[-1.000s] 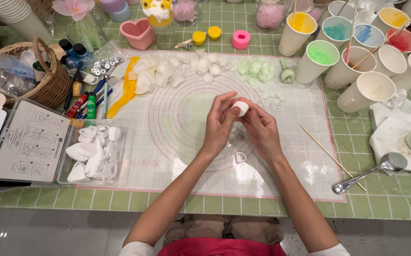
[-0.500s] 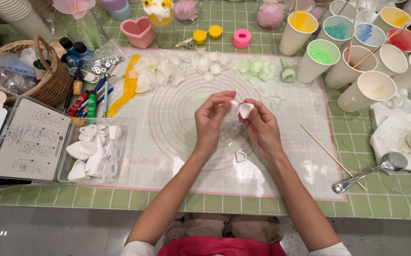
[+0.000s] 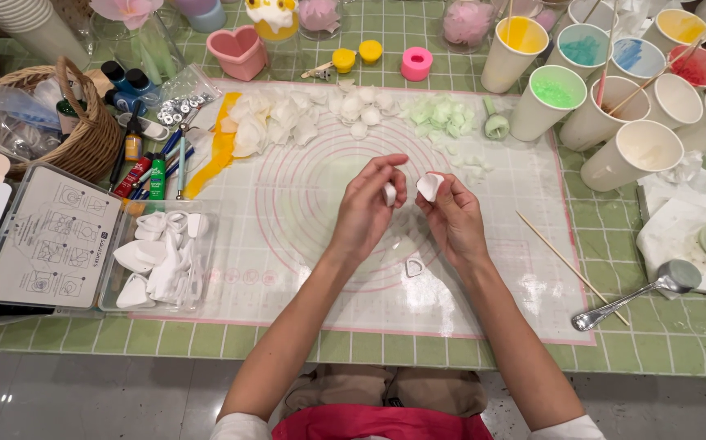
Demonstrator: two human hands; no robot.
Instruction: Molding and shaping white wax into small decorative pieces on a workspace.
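My left hand [image 3: 367,210] pinches a small white piece of clay [image 3: 390,194] between thumb and fingers, above the middle of a translucent mat [image 3: 288,269] with pink circles. My right hand [image 3: 453,218] holds a second white clay piece [image 3: 429,186] at its fingertips, a short gap from the first. A small teardrop-shaped cutter [image 3: 414,267] lies on the mat just below my right wrist. Rows of white petals [image 3: 288,114] and pale green petals [image 3: 438,112] lie along the mat's far edge.
Paper cups with coloured powders [image 3: 561,94] crowd the back right. A wooden skewer [image 3: 569,265], a metal spoon [image 3: 638,295] and tissues [image 3: 679,220] lie at right. At left stand a clear box of white cutters [image 3: 157,257], its lid [image 3: 48,236], a wicker basket [image 3: 68,130] and paint tubes [image 3: 145,175].
My hands, pressed together around one white lump a second ago, have drawn apart. Each now holds its own white piece.
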